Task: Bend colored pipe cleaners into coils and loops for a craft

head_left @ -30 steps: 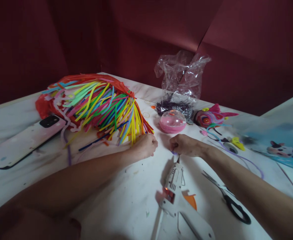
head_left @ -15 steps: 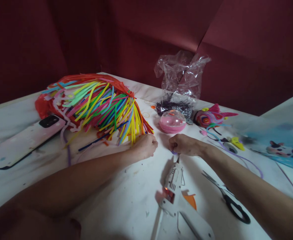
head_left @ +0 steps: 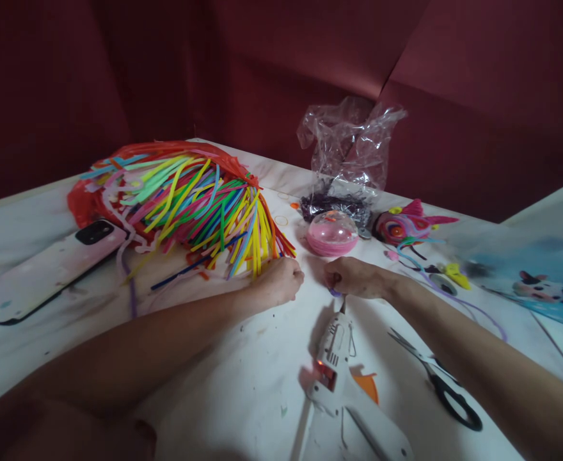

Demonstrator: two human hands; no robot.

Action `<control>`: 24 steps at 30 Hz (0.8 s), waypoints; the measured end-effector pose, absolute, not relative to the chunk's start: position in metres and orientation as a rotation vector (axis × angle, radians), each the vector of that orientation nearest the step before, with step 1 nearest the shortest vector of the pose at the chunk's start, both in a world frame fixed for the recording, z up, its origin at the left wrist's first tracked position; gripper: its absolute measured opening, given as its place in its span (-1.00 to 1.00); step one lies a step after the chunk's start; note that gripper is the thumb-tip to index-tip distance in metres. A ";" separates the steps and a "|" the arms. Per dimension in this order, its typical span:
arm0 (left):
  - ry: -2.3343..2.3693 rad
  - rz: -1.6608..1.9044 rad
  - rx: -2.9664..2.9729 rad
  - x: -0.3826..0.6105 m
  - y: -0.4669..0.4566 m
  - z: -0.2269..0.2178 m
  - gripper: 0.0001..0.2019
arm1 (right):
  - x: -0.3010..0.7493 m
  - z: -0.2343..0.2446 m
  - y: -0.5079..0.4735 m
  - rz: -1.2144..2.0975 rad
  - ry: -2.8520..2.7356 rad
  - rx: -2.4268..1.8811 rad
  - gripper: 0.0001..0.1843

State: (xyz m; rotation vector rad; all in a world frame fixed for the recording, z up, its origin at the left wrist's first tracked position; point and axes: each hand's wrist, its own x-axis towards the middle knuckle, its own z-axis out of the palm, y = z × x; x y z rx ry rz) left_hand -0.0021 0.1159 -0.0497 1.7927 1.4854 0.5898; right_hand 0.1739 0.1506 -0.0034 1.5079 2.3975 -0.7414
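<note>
My left hand is closed in a loose fist at the front tips of the colourful strips. Whatever it may hold is hidden by the fingers. Facing it across a narrow gap, my right hand is also closed, with a small purple piece showing under its fingertips. Just below that hand lies a white glue gun, its nozzle close to the fingers and a red light glowing. A round pink container with a clear domed top sits right behind my hands.
A phone lies at the left. Scissors with black handles rest beneath my right forearm. Farther back are a clear plastic bag with dark purple contents and a pink fish-like craft piece. A blue printed bag is at the right.
</note>
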 end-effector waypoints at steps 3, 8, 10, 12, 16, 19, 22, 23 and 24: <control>1.483 0.587 1.795 -0.002 0.116 -0.050 -0.76 | 0.175 -0.002 0.150 -0.733 2.411 1.503 -0.81; 1.491 0.577 1.794 -0.003 0.116 -0.047 -0.77 | 0.176 -0.001 0.149 -0.705 2.429 1.502 -0.82; 1.491 0.579 1.796 -0.002 0.116 -0.047 -0.78 | 0.176 -0.001 0.149 -0.694 2.428 1.502 -0.82; 1.488 0.584 1.799 -0.002 0.115 -0.047 -0.77 | 0.176 -0.001 0.149 -0.683 2.420 1.506 -0.81; 1.490 0.590 1.803 -0.002 0.115 -0.047 -0.77 | 0.174 -0.001 0.149 -0.669 2.404 1.515 -0.80; 1.487 0.590 1.811 -0.002 0.115 -0.048 -0.77 | 0.172 0.000 0.148 -0.658 2.396 1.511 -0.80; 1.483 0.594 1.821 -0.002 0.116 -0.048 -0.77 | 0.171 0.001 0.147 -0.637 2.389 1.510 -0.80; 1.484 0.596 1.823 -0.002 0.115 -0.048 -0.77 | 0.171 0.002 0.147 -0.629 2.386 1.509 -0.80; 1.485 0.596 1.824 -0.002 0.115 -0.048 -0.77 | 0.171 0.002 0.147 -0.620 2.382 1.506 -0.80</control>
